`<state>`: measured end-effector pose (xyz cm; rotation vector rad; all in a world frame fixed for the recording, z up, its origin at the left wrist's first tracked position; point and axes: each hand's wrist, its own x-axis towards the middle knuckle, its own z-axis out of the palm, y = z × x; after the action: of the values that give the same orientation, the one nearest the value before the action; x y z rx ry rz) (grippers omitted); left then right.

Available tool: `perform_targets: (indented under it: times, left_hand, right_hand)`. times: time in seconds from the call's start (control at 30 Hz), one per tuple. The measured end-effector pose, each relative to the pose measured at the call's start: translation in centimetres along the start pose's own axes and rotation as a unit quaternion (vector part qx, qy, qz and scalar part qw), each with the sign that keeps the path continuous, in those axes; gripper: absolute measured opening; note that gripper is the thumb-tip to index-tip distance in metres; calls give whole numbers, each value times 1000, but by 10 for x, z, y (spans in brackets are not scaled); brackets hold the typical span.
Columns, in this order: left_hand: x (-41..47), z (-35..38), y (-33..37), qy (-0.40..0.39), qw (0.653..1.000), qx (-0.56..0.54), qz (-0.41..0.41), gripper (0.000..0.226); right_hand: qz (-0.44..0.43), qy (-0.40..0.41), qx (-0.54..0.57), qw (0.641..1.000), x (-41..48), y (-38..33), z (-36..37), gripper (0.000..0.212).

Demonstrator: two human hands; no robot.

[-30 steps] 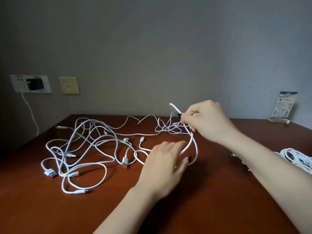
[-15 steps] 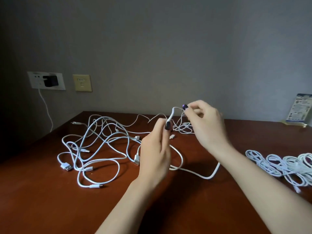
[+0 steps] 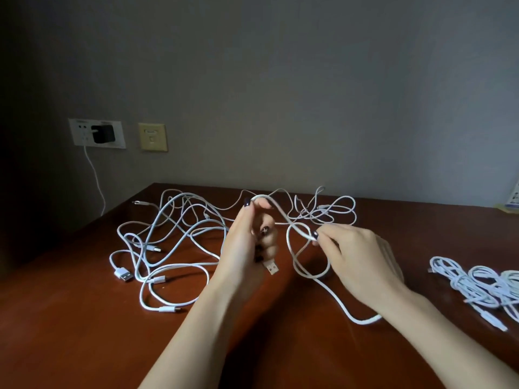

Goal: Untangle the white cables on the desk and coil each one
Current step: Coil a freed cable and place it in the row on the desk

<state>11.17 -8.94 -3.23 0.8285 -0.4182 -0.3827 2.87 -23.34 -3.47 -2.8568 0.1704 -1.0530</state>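
While the left hand (image 3: 247, 242), centre frame, curls its fingers round a cable (image 3: 280, 213), the plug (image 3: 271, 267) dangles just below that fist. Right hand (image 3: 354, 259), just right of centre, pinches the same cable further along; a loop hangs between. Tangle (image 3: 168, 237) lies on the desk (image 3: 84, 332), centre left. Coils (image 3: 483, 284) sit at the right edge, well apart.

Your left hand (image 3: 247, 248) grips one white cable (image 3: 362, 322) near its USB plug (image 3: 271, 267); your right hand (image 3: 356, 259) pinches its loop above the worktop (image 3: 84, 332).
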Motion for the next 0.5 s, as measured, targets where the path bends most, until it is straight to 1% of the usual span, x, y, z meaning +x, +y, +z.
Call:
perform_targets:
  times: [0.03,0.1,0.13,0.2,0.27,0.3,0.33,0.4,0.47,0.5]
  left_hand:
    - [1,-2,1,10,1000,-16,-16,31]
    - [0,-4,0,17,999,-14,-49,33]
    - [-1,-4,-1,14,998,7,-68,33]
    - [-4,-3,-6,10,991,81,-109,29]
    - [-5,-3,-12,-4,979,149,-138,28]
    - [-5,-3,-14,-9,976,160,-149,29]
    - [-5,-3,-13,-13,976,153,-157,29]
    - [-6,-2,-10,-30,983,83,-164,27]
    - [-6,-2,-6,-49,986,17,-157,26]
    - [-6,-2,-5,-52,987,12,-151,27]
  right_hand:
    - [-30,18,-11,999,-4,-2,0,33]
    - [-83,57,-8,995,-11,-4,1,32]
    - [-111,75,-6,991,-14,-4,1,31]
    - [-155,102,-7,983,-18,-4,-2,30]
    - [-172,127,-19,977,-19,-2,-4,31]
    - [-169,133,-21,976,-19,0,-4,32]
    - [-158,135,-17,978,-18,2,-3,32]
    - [-144,125,-3,982,-18,5,0,31]
    - [-155,114,12,981,-19,6,2,30]
    - [-164,111,16,980,-20,5,2,30]
